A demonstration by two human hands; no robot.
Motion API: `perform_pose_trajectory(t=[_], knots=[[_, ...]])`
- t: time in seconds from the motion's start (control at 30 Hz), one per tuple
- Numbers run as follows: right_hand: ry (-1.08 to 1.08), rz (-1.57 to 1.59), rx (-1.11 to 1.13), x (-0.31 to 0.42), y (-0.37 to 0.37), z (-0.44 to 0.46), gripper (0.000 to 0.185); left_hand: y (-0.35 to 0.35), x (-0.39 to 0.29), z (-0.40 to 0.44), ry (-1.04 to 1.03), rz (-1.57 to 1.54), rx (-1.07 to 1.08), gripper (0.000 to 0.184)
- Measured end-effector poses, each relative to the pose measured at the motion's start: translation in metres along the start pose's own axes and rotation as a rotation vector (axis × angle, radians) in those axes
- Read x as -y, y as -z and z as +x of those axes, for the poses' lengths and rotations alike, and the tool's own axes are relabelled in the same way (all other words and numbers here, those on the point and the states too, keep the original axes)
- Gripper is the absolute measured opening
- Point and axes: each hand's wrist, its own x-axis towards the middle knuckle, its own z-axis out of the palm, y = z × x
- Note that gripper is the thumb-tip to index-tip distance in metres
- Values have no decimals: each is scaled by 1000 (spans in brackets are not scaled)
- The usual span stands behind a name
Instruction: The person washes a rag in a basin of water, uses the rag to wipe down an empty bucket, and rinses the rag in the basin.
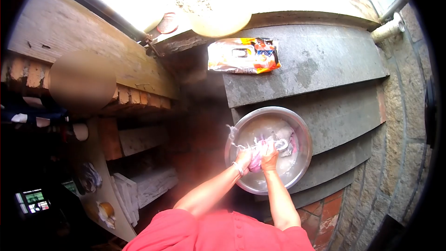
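Observation:
A round metal basin (303,173) with cloudy water in it stands on the grey stone steps. Over the basin, my left hand (243,159) and my right hand (269,156) are closed around a bunched pink-and-white cloth (255,161), side by side. Loose pale strands stick out from the cloth to the left. More greyish, wet fabric (286,140) lies in the water just beyond my right hand. A bracelet circles my left wrist. The exact kind of cloth cannot be made out.
An orange-and-white plastic packet (244,56) lies on the top stone step (320,60). A stone wall (395,158) runs along the right. At the left are a wooden beam (79,32), bricks and a person in shadow. Red brick paving (331,208) shows below.

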Motion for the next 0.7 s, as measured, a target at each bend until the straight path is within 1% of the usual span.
perform_pose_trajectory(t=[0.03,0.07,0.1,0.13,0.2,0.23,0.3,0.33,0.37,0.43,0.5,0.57,0.6,0.63,0.67,0.7], knots=[[35,-95,23,-18,0,3,13,3,-1,-4,-32,55,16,18],[15,-140,17,-23,0,6,12,0,-6,-10,-63,109,34,17],[-5,-185,12,-29,0,8,11,-5,-10,-17,-103,123,-8,14],[-26,-230,8,-34,-1,10,11,4,-6,-11,-163,149,-12,19],[-203,-240,-99,-35,-9,14,10,20,-11,-2,-135,166,-20,35],[-185,40,-125,-26,-11,11,9,25,-11,5,-96,172,-23,38],[-53,297,-49,10,-8,-2,11,37,-1,33,95,68,99,44],[58,291,51,38,-1,-13,14,45,8,52,163,-22,202,48],[42,287,129,64,9,-25,14,52,17,68,195,-111,295,52],[88,274,158,87,15,-36,15,38,12,64,57,-249,344,44],[209,205,-14,78,6,-26,16,13,-4,25,-199,-49,216,32],[78,80,-74,43,-9,-8,20,-2,-16,5,-142,89,35,27],[-16,-12,-17,19,-10,-2,22,-15,-28,-9,78,-9,-119,26],[-103,-110,48,-6,-11,3,24,-6,-27,-10,73,75,-63,25],[-100,-230,96,-38,-14,5,24,0,-20,-6,32,97,-10,25],[-107,-298,99,-45,-15,9,22,7,-13,-1,-11,114,44,26]])
